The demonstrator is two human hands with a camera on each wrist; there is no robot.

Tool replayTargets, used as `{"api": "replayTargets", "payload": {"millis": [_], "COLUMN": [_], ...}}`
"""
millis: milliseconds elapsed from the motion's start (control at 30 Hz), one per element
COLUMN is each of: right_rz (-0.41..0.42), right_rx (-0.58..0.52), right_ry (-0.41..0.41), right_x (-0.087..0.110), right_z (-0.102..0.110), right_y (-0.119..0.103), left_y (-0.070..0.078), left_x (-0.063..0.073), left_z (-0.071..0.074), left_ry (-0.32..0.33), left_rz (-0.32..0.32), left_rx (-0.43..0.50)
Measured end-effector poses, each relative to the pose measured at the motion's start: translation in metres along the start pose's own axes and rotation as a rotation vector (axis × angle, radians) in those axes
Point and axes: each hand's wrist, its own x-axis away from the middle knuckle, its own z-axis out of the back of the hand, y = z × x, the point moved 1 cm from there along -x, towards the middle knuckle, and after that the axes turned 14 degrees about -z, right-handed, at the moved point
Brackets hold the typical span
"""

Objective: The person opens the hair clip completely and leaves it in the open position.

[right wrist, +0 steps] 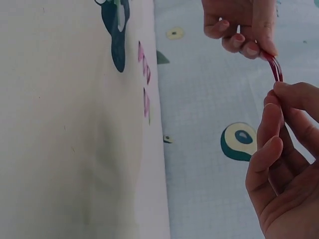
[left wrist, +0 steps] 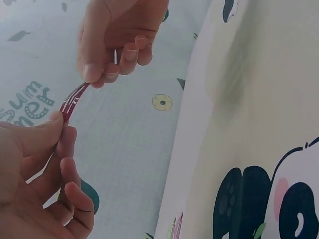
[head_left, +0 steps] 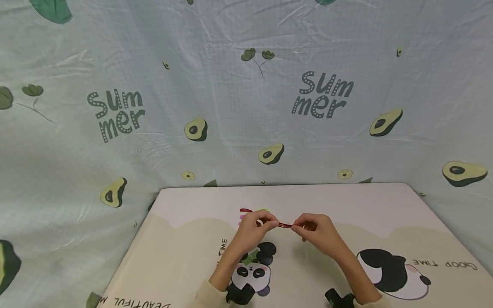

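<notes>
A thin, slightly bowed red hair clip [head_left: 285, 225] with slits along it is held above the table between both hands. My left hand [head_left: 252, 231] pinches one end between thumb and forefinger. At the opposite end, the thumb and forefinger of my right hand [head_left: 317, 231] pinch it too. The left wrist view shows the clip [left wrist: 74, 103] tilted, with light showing through its slits. The fingertips cover both of its ends. Behind the left hand lie another red clip [head_left: 245, 210], a pink one [head_left: 242, 217] and a green one [head_left: 264, 209], partly hidden.
The pale table [head_left: 185, 248] bears printed pandas and lettering. A cloth [head_left: 239, 98] with avocado prints and the word "summer" hangs behind it and round its sides. In the right wrist view, pinkish clips [right wrist: 144, 62] lie near the table's edge.
</notes>
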Motion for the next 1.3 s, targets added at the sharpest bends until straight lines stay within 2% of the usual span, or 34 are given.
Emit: {"api": "replayTargets", "payload": {"millis": [333,800,1033,1300], "right_rz": [0.044,0.05,0.075,0.083], "right_rx": [-0.071,-0.082,-0.09,-0.066], "right_ry": [-0.005,-0.008,-0.009,-0.005], "right_x": [0.001,0.006,0.007,0.008], "right_z": [0.004,0.001,0.0,0.0], "right_y": [0.004,0.004,0.005,0.001], "left_y": [-0.002,-0.006,-0.001,0.003], "left_x": [0.001,0.004,0.006,0.009], "left_z": [-0.004,-0.009,-0.008,-0.009], "left_ry": [0.007,0.037,0.039,0.078], "left_rz": [-0.014,-0.013,-0.026,-0.04], "left_rx": [0.047,0.056,0.04,0.04]}}
